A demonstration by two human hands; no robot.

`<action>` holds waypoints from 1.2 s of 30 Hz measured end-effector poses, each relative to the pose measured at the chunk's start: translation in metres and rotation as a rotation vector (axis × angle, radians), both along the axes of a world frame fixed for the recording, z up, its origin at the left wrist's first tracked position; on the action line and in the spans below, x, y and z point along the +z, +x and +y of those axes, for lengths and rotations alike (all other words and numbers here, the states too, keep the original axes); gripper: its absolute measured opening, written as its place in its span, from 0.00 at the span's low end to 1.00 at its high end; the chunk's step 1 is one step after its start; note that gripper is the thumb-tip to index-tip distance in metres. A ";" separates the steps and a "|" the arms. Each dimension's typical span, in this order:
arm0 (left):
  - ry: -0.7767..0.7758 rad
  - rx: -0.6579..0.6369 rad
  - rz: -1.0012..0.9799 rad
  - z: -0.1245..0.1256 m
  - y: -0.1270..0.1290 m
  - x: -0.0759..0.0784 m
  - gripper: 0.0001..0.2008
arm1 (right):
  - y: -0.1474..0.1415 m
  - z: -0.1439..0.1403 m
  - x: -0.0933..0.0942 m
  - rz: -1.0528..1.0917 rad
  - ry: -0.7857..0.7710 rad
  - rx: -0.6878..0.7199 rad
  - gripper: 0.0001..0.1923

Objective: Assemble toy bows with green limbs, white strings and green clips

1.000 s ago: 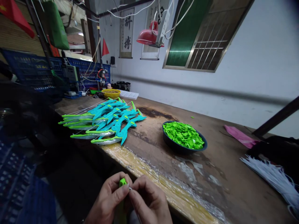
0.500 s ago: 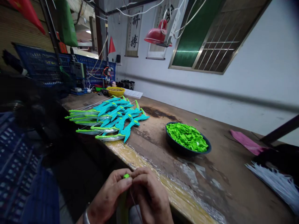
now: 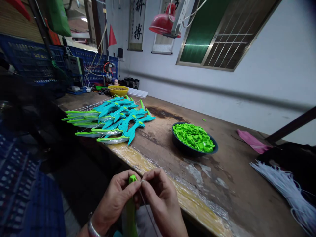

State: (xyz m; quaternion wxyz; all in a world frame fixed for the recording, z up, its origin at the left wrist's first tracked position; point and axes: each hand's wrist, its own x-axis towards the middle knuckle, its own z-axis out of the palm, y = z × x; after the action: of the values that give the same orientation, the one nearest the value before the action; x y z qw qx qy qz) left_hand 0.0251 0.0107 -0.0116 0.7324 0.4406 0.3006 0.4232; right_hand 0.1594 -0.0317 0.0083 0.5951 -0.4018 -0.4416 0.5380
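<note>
down at the bottom of the view, just off the near edge of the desk point(image 3: 222, 184), both hands meet over a green plastic bow limb point(image 3: 130, 210) that stands roughly upright between them. the left hand point(image 3: 116, 200) has its grip closed around the limb just below its tip, thumb pressed toward the top. the right hand point(image 3: 160, 197) has its grip narrowed to a pinch, thumb and forefinger closed on a thin white string point(image 3: 145, 205) right at the limb's tip; the string runs down and away from the pinch. a metal bracelet point(image 3: 92, 227) sits on the left wrist. farther back on the desk, to the left, lies a pile of teal and green toy bows point(image 3: 111, 120), fanned out with their strings showing. to the right of that pile stands a dark bowl point(image 3: 181, 148) heaped with small bright green plastic pieces point(image 3: 194, 136). at the far right edge lies a bundle of white strings point(image 3: 283, 184), and behind it a pink cloth point(image 3: 251, 141). a yellow bowl point(image 3: 118, 91) stands at the far end of the desk, and a red lamp point(image 3: 163, 23) hangs above.
</note>
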 end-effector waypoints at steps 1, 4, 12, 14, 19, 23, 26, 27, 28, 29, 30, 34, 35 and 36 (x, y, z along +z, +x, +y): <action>-0.008 0.013 0.021 0.000 0.000 -0.001 0.15 | 0.000 0.001 0.002 0.046 -0.021 0.023 0.08; -0.030 0.045 0.037 0.001 0.000 -0.004 0.15 | 0.001 0.004 0.002 -0.024 0.007 -0.012 0.07; -0.088 -0.004 -0.091 0.000 -0.003 0.002 0.15 | -0.001 0.001 -0.006 -0.635 0.582 -0.340 0.10; -0.094 -0.017 -0.115 0.000 -0.004 0.001 0.14 | -0.003 -0.001 -0.004 -0.655 0.641 -0.356 0.13; -0.125 -0.031 -0.175 -0.002 -0.006 0.002 0.12 | -0.002 -0.004 0.004 -0.608 0.591 -0.267 0.15; -0.170 -0.038 -0.227 -0.004 -0.006 0.009 0.13 | -0.001 -0.005 0.007 -0.514 0.465 -0.206 0.11; -0.183 -0.028 -0.238 -0.005 -0.005 0.012 0.13 | -0.001 -0.006 0.006 -0.494 0.391 -0.215 0.07; -0.179 -0.025 -0.236 -0.005 -0.005 0.012 0.13 | -0.001 -0.007 0.005 -0.495 0.377 -0.217 0.06; -0.171 -0.024 -0.230 -0.006 -0.004 0.013 0.13 | -0.002 -0.007 0.004 -0.506 0.378 -0.219 0.06; -0.160 -0.025 -0.221 -0.006 -0.004 0.013 0.12 | -0.002 -0.008 0.003 -0.528 0.396 -0.231 0.07; -0.153 -0.026 -0.213 -0.006 -0.004 0.013 0.12 | -0.003 -0.008 0.002 -0.558 0.434 -0.253 0.07; -0.199 -0.061 -0.205 -0.003 -0.004 0.018 0.14 | -0.007 -0.005 -0.003 -0.673 0.679 -0.364 0.12; -0.218 -0.078 -0.208 -0.002 -0.004 0.019 0.14 | -0.008 -0.003 -0.004 -0.677 0.719 -0.373 0.12; -0.233 -0.095 -0.207 -0.001 -0.004 0.021 0.14 | -0.008 -0.003 -0.005 -0.677 0.744 -0.367 0.12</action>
State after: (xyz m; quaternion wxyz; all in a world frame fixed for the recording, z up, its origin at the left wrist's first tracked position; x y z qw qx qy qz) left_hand 0.0206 0.0098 0.0091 0.8248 0.3203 0.2494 0.3937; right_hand 0.1516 -0.0343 0.0037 0.6057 -0.3856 -0.6922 0.0727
